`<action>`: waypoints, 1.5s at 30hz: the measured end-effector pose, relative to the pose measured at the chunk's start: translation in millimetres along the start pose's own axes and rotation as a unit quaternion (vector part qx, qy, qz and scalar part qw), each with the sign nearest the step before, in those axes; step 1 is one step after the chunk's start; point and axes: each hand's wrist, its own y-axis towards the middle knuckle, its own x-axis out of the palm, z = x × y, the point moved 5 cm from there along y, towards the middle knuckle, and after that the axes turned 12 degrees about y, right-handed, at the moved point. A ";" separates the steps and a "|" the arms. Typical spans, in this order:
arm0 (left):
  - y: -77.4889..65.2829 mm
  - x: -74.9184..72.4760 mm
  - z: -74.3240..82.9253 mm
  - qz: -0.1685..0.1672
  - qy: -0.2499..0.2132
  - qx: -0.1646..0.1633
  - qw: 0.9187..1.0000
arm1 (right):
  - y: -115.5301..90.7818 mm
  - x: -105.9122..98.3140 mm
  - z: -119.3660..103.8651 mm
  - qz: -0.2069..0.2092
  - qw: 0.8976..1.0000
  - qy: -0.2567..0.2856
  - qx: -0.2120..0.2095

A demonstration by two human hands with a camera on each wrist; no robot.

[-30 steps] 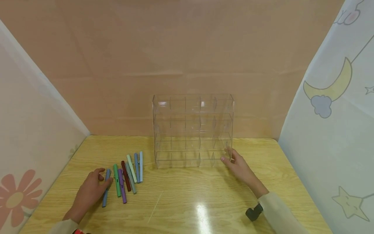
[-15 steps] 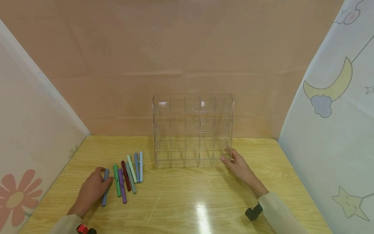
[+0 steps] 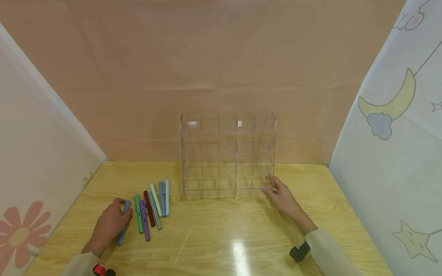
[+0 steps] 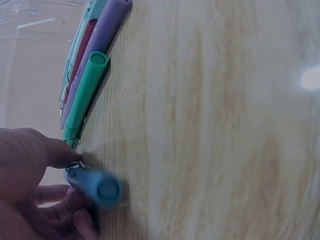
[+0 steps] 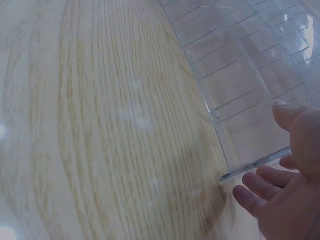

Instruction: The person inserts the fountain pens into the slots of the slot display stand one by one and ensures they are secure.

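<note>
My left hand (image 3: 109, 222) pinches a blue pen (image 3: 122, 231) between thumb and fingers at the left of the table. In the left wrist view that pen (image 4: 97, 187) points its blurred end at the camera, its clip near the thumb. Just right of it lie a green pen (image 3: 139, 214), a purple pen (image 3: 145, 222) and a dark red pen (image 3: 149, 209). My right hand (image 3: 282, 195) holds the lower right side of a clear acrylic rack (image 3: 228, 184), thumb in front. In the right wrist view its fingers (image 5: 265, 185) curl by the side panel's edge.
More pens lie beyond the red one: a grey-green pen (image 3: 155, 211), a pale green pen (image 3: 156, 200) and two bluish pens (image 3: 167, 197). The rack stands upright with rows of small compartments. An orange backdrop (image 3: 221, 57) rises behind the wooden table (image 3: 207, 237).
My left hand has closed its thumb in on the blue pen, and the pen's near end has swung slightly left. The right hand and the rack have stayed put.
</note>
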 end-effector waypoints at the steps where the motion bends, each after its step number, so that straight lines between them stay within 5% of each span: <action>1: 0.1 0.1 0.2 0.001 0.001 0.000 1.000 | -0.4 -0.1 -0.2 0.001 1.000 0.003 0.001; 32: -3.0 -2.6 -3.5 -0.010 -0.018 -0.016 1.000 | -2.2 -0.5 -4.2 0.004 1.000 0.011 -0.004; 45: -5.9 -7.5 -18.6 -0.012 -0.008 -0.018 1.000 | -3.1 -1.5 -2.2 0.007 1.000 0.013 0.000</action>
